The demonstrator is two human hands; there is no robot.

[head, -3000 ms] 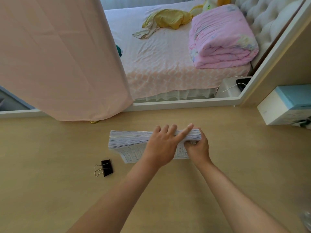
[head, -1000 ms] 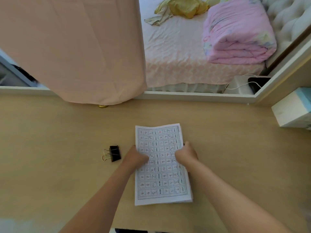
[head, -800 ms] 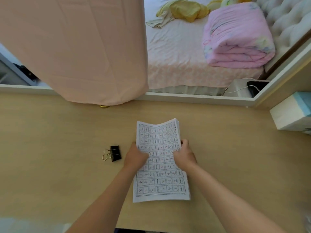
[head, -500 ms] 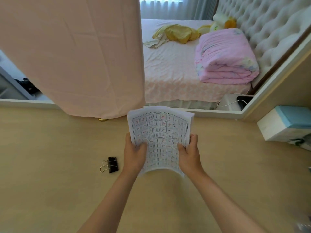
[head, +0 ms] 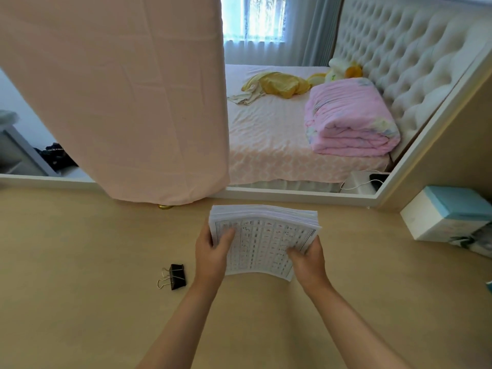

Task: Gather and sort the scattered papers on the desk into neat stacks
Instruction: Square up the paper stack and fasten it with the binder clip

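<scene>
Beige wood-look desk (head: 80, 262) runs under everything, with both forearms coming in from 6 o'clock. The left hand (head: 211, 251) grips the left edge of the paper stack (head: 262, 243), thumb on the printed top sheet. The right hand (head: 308, 258) has the lower right corner pinched, fingers curled underneath. So both hands are full and the pile sits dead centre. It looks lifted clear of the desk and bowed in the middle, and the far edge is a bit fanned so you can see the sheet edges.

A black binder clip (head: 174, 275) lies on the desk at about 8 o'clock from the stack, near it but not touching. Way off at 3 o'clock is a white and teal box (head: 447, 217). Further back there's a pink cloth (head: 119, 102) hanging at 11 o'clock and a folded pink quilt (head: 351, 123) on the bed at 1 o'clock.

My read is that gathering is basically done and this is the squaring-up bit. Next I'd stand the pile on one edge, tap it on the desk until the sheets line up, then lay it flat. Loosen the grip a little while tapping or the fanned sheets won't settle. The clip looks like the obvious follow-up.
</scene>
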